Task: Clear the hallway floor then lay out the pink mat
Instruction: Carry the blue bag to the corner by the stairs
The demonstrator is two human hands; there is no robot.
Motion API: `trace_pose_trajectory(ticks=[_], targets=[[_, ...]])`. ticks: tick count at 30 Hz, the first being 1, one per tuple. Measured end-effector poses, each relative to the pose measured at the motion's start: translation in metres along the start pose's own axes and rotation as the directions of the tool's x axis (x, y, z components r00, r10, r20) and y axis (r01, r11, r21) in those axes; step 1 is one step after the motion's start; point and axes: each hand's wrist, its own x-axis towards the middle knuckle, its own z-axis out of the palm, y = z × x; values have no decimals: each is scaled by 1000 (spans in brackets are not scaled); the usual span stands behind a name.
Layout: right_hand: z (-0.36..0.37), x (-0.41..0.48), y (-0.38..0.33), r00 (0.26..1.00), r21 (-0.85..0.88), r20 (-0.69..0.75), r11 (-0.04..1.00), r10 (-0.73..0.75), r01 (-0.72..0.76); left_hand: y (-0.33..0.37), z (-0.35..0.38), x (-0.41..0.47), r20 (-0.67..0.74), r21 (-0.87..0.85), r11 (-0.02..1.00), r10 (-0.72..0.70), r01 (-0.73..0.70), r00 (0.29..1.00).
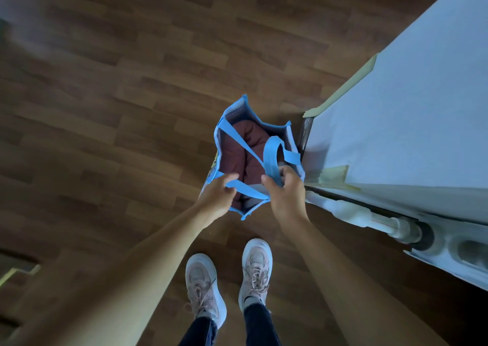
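A blue bag [239, 114] stands open on the wood floor [132, 95], just beside the corner of a white wall [409, 108] and ahead of the person's shoes [203, 285]. Dark red cloth [248, 139] fills it. The left hand [217, 196] has its fingers curled round one strap [247, 189]. The right hand [286, 196] has its fingers clamped on the other strap [270, 158].

Woven plastic bag [253, 124] with matt blue webbing straps [272, 158] — soft maroon cloth [237, 155] inside — on smooth wood-laminate floor [132, 95]
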Motion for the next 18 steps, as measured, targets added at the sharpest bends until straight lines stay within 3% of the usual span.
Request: trace_pose_trajectory(ticks=[5,10,12,13,15,18], targets=[[-2,2,-8,998,208,-51,978,26,-15,5,27,21,207,448,855,186,-262,960],[-7,4,-12,996,355,-83,935,14,16,-8,44,36,353,779,515,111,-358,929],[-9,4,-14,996,384,-87,923,21,14,-5,41,31,334,811,442,186,-383,924],[-10,2,-17,996,395,-90,919,30,7,-4,38,29,306,799,464,233,-382,923],[-11,0,-22,993,405,-103,914,57,-10,-2,27,22,202,700,622,301,-353,932],[-11,-6,-35,988,396,-123,918,90,-34,15,1,9,36,345,913,220,-219,975]])
